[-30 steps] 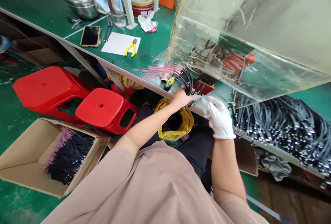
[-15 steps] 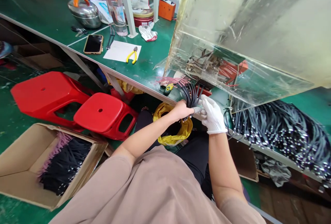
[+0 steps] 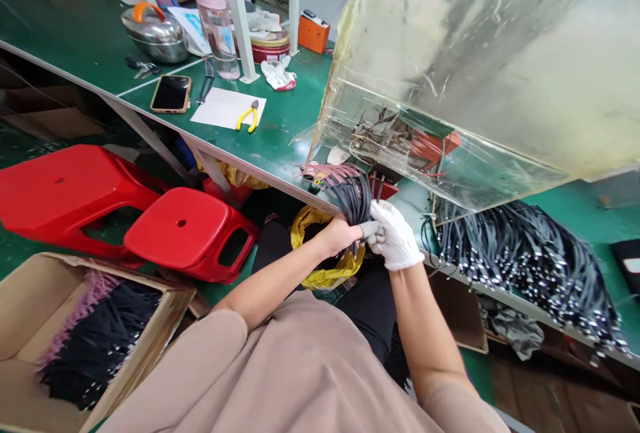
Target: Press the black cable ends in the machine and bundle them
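My bare left hand [image 3: 339,234] is closed around a bundle of black wires with pink ends [image 3: 346,188] at the front edge of the green workbench [image 3: 280,123]. My right hand [image 3: 395,238], in a white glove, pinches the same bundle just beside the left hand, fingers curled on the wires. The bundle's pink ends fan out over the bench edge. A large clear plastic guard [image 3: 450,86] stands right behind the hands.
A big heap of black wires [image 3: 520,260] lies on the bench to the right. Yellow pliers [image 3: 246,117] on white paper, a phone [image 3: 171,93], a pot, a bottle and a tin sit at the left. Red stools [image 3: 185,230] and a cardboard box of wires [image 3: 95,340] stand on the floor.
Both hands came closer together on the bundle; the gloved right hand, apart before, now grips it. The bundle rose and bent more upright. The view shifted a little.
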`<state>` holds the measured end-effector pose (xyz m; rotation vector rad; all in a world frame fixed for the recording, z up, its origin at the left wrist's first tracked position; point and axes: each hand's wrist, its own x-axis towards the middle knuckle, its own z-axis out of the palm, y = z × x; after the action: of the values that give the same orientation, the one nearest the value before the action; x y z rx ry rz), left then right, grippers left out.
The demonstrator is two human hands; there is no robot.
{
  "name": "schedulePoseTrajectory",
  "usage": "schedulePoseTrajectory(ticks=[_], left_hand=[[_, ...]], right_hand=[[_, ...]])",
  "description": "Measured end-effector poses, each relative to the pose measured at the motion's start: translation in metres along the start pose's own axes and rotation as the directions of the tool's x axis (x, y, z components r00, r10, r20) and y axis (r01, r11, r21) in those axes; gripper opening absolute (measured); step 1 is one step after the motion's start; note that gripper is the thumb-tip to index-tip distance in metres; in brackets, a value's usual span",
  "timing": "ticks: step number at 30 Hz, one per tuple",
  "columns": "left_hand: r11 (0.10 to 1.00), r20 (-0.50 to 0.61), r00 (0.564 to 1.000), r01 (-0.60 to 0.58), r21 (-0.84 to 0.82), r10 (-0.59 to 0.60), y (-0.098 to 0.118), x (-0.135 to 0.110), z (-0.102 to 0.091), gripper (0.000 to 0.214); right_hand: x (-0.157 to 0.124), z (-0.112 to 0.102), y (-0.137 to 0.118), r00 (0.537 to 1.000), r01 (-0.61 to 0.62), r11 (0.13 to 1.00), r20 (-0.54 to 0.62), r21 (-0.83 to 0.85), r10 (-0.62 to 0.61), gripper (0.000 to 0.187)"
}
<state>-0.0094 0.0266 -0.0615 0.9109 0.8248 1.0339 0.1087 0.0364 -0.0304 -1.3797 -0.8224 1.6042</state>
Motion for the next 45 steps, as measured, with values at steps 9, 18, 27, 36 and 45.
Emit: schedulePoseTrajectory(ticks=[9,18,27,36,45], left_hand=[[0.965,0.143,0.957,0.238,0.112,-0.253,-0.004,-0.092,-0.019,0.04],[0.922,0.038,0.967,0.226,0.314,-0.25,-0.008,-0.14,-0.047,0.045],[0.917,-0.213,0.952,0.275,0.29,-0.218,-0.043,-0.145,-0.066,0.05],[0.906,-0.32,0.927,-0.048,0.42,0.197,-0.013,-0.114,-0.082,0.041],[0.702,-0.106,0.899,-0.254,0.666,0.426,-0.007,-0.077,-0.074,0.013]], right_hand=[[-0.066,-0.004,0.055,0.97,-0.191,0.98,0.14,-0.063,0.198,0.044],[-0.069,0.004,0.067,0.926,0.131,0.924,0.377,-0.359,0.015,0.023],[-0.053,0.015,0.075,0.945,0.055,0.983,0.327,-0.176,0.005,0.05],[-0.05,0.017,0.051,0.903,0.381,0.514,0.43,-0.769,-0.027,0.048],[-0.045,0.019,0.058,0.875,0.433,0.404,0.484,-0.805,0.027,0.028]])
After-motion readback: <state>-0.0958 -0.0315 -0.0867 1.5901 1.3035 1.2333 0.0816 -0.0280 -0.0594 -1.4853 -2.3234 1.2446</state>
